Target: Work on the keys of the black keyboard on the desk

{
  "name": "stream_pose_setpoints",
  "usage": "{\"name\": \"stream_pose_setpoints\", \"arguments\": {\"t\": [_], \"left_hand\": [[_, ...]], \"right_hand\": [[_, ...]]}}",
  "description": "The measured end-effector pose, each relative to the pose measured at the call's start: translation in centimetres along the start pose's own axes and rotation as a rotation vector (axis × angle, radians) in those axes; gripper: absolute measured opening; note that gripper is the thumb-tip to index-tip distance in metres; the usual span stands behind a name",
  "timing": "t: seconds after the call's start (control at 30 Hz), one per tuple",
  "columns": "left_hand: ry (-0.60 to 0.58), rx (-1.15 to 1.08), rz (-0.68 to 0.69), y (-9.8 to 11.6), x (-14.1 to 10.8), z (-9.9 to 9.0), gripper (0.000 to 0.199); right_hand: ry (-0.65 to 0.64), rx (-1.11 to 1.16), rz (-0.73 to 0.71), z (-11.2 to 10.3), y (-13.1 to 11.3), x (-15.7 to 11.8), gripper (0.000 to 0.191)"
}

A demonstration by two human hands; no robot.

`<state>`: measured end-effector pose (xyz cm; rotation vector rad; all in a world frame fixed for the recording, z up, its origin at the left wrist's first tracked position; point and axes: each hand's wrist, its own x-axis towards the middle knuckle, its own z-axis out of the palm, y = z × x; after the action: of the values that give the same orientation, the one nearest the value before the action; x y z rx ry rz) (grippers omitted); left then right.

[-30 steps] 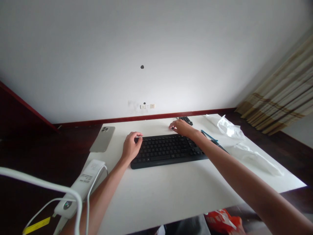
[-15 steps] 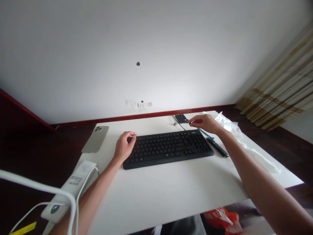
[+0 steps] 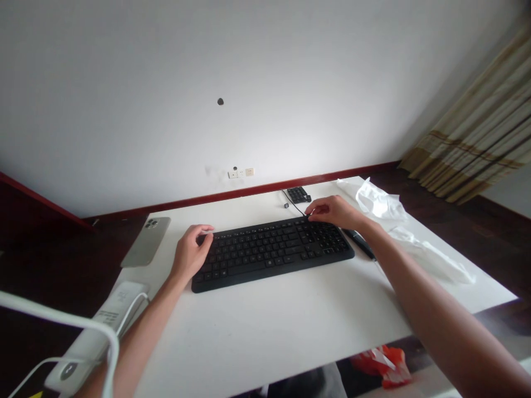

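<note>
Right hand has moved down to the far edge of the keyboard, fingertips nearly together; whether they grip anything, I cannot tell. Left hand, half open, rests against the keyboard's left end. The keyboard lies on the table, with a phone to its left.
</note>
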<state>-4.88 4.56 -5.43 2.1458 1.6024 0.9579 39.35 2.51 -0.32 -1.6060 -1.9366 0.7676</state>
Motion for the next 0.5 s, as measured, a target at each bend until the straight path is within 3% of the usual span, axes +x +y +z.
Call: {"name": "stream_pose_setpoints", "arguments": {"t": [0.13, 0.27, 0.37, 0.5], "left_hand": [[-0.124, 0.421, -0.058, -1.5, 1.0, -2.0, 0.039], [-0.221, 0.742, -0.224, -4.2, 2.8, -3.7, 0.055], [-0.19, 0.795, -0.271, -5.7, 4.2, -4.7, 0.056], [-0.156, 0.699, -0.404, -6.8, 5.0, -5.4, 0.049]], "right_hand": [[0.063, 0.004, -0.02, 0.4, 0.5, 0.2, 0.024], [0.098, -0.016, -0.071, 0.4, 0.5, 0.1, 0.024], [0.114, -0.037, -0.088, 0.3, 0.4, 0.0, 0.023], [0.1, -0.039, -0.095, 0.3, 0.3, 0.0, 0.023]]}}
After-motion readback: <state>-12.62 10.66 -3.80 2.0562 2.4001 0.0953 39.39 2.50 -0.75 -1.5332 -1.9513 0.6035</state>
